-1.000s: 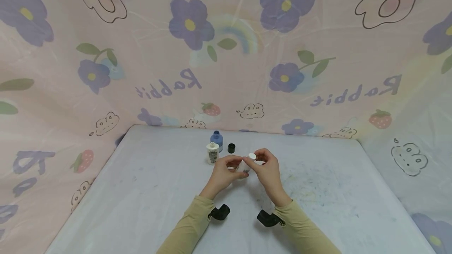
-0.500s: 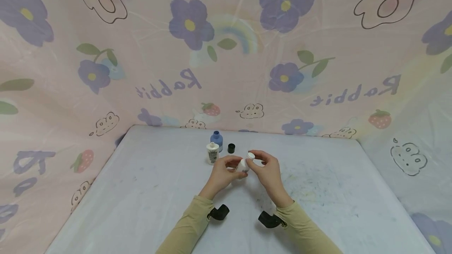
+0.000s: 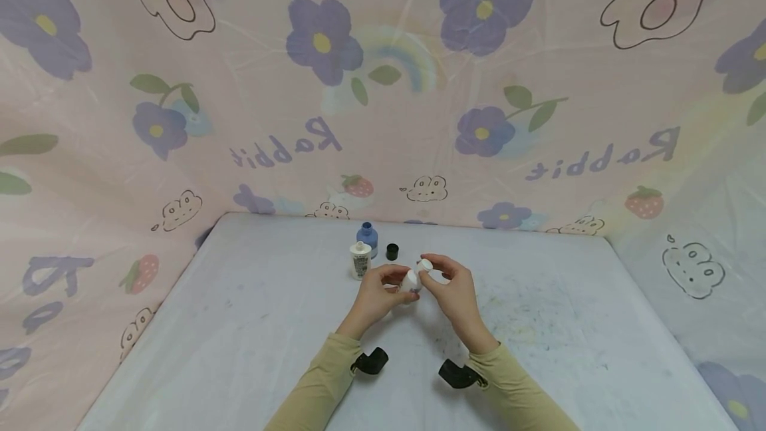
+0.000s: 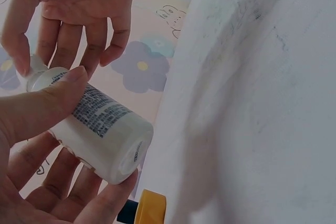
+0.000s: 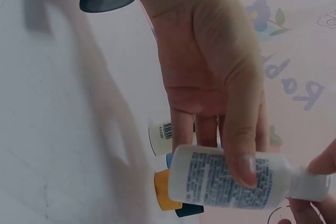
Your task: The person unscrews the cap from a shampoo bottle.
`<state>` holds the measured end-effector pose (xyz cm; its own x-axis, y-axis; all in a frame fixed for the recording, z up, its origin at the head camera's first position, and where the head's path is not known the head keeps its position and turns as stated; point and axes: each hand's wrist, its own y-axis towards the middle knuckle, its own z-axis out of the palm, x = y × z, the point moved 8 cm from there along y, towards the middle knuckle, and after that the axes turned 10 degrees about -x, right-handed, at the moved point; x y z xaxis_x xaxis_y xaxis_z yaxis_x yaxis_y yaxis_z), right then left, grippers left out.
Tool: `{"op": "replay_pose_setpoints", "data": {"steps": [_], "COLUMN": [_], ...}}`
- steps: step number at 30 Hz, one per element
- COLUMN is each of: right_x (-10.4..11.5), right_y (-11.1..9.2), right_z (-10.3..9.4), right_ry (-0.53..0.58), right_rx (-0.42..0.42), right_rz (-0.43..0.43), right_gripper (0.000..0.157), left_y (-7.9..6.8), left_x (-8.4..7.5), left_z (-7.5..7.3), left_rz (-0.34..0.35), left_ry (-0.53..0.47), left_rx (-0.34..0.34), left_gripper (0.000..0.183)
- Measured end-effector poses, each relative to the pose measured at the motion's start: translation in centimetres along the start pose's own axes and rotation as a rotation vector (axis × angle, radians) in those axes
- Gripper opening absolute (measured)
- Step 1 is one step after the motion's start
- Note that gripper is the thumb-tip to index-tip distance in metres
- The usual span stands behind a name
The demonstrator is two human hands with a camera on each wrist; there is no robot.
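Observation:
My left hand (image 3: 380, 294) holds a small white plastic bottle (image 4: 107, 119) tilted above the table, thumb across its blue printed label. My right hand (image 3: 452, 290) pinches the white cap (image 3: 424, 265) at the bottle's neck between thumb and fingertips. In the right wrist view the label faces the camera under the left thumb, and the cap sits right at the neck. Beyond the left hand stand an uncapped white bottle (image 3: 360, 261) with dark print and a blue bottle (image 3: 368, 239) with an open neck. A loose black cap (image 3: 391, 251) lies to their right.
The table (image 3: 251, 351) is covered in white cloth with faint smudges. A patterned curtain (image 3: 383, 118) rises behind and at both sides. Black camera mounts (image 3: 372, 361) hang at both wrists. A yellow piece (image 4: 151, 206) with a dark part shows low in the left wrist view.
My right hand and the white cap have shifted very slightly, and more of the bottle's white top shows between the hands. The left hand keeps its hold on the bottle.

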<state>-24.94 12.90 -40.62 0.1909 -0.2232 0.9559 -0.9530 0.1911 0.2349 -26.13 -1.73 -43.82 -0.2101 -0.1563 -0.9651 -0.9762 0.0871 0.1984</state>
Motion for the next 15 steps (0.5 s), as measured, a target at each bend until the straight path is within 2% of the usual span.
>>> {"op": "replay_pose_setpoints", "data": {"steps": [6, 12, 15], "right_x": [0.1, -0.3, -1.4], "right_y": [0.2, 0.6, 1.0], "right_z": [-0.3, -0.7, -0.8], "right_ry": [0.006, 0.088, 0.142], "right_rx": [-0.011, -0.017, -0.008], "right_rz": [-0.015, -0.007, -0.001], "right_gripper": [0.024, 0.031, 0.032], "left_y": [1.0, 1.1, 1.1], "left_x": [3.1, 3.8, 3.9], "left_z": [0.3, 0.1, 0.0], "left_rz": [0.005, 0.005, 0.005], "left_ry": [0.007, 0.032, 0.049], "left_rx": [-0.017, -0.029, -0.029], "left_gripper": [0.047, 0.048, 0.048]}}
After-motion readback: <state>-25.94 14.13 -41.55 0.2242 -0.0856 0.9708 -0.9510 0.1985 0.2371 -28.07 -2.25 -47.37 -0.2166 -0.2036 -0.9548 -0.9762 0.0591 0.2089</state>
